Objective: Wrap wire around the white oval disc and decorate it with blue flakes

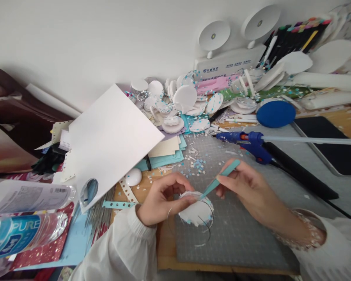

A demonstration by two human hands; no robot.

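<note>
My left hand [171, 195] pinches the upper left edge of a white foam disc [194, 214], which has small blue and white bits around its rim. Thin curved wires [208, 230] hang off the disc's edge. In my right hand [247, 187] is a pair of teal tweezers [220, 179], slanting down to the left. Their tips meet the disc's top rim close to my left thumb; whether they grip a wire or a bit there I cannot tell. Beneath both hands lies a grey cutting mat [236, 242].
A blue glue gun [245, 141] with a long glue stick lies behind my right hand. Small paper stars [197, 166] are scattered on the mat. Many white discs [185, 97] are heaped at the back. A white board [114, 136] and a water bottle [26, 232] are left; a phone [330, 144] is right.
</note>
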